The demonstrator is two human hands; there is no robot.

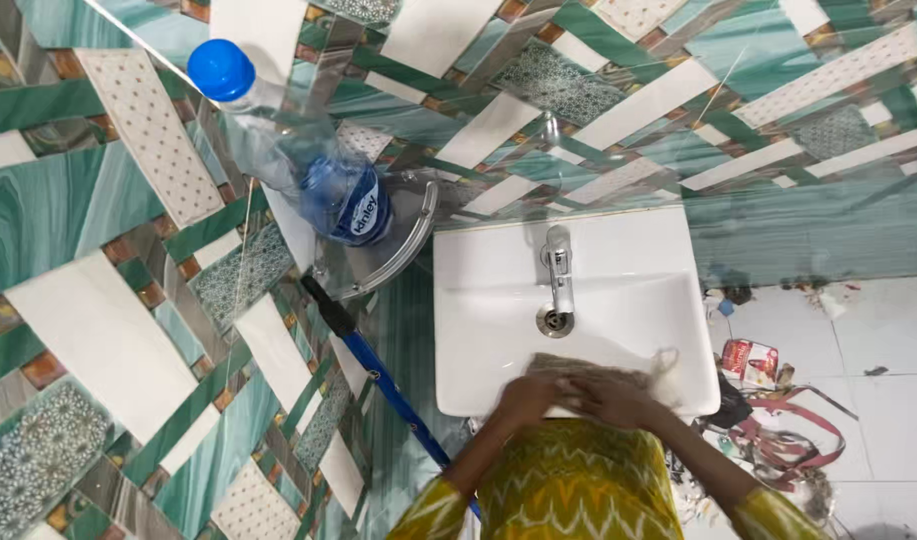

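Observation:
A white washbasin [498,300] is fixed to a patterned green tiled wall, with a chrome tap [556,265] above its drain [555,321]. A beige cloth [598,368] lies over the basin's front rim. My left hand [528,398] and my right hand [610,397] both press on this cloth, side by side, fingers curled onto it. My yellow patterned sleeves and top fill the bottom of the view.
A clear plastic bottle with a blue cap [298,150] stands on a glass corner shelf [398,250] left of the basin. A blue handled stick [388,385] leans beneath the shelf. A red packet [748,358] and a pink strapped bag [788,430] lie on the white floor at right.

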